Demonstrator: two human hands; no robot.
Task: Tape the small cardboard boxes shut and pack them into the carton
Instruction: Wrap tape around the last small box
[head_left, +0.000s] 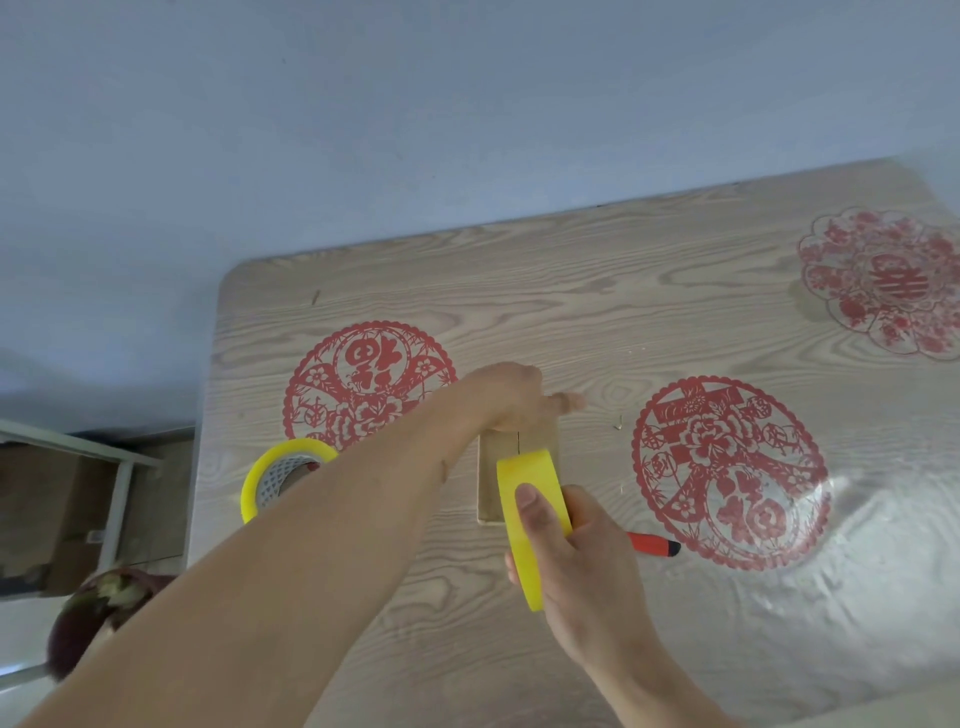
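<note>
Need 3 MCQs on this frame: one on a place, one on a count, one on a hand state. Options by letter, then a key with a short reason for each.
1. Where does the red utility knife lie?
A. On the table, right of the right hand
B. Inside the second tape roll
C. On top of the small cardboard box

2. How many yellow tape rolls show?
A. One
B. Two
C. Three

3. What is the right hand doing?
A. Lying flat on the table
B. Gripping a yellow tape roll
C. Holding the knife

Key:
1 A: the knife rests on the table, just beyond the right hand.
2 B: one yellow tape roll is in the right hand; a second tape roll sits on the table by the left forearm.
3 B: the thumb and fingers curl round the roll, over the small cardboard box, whose far end the left hand rests on.
</note>
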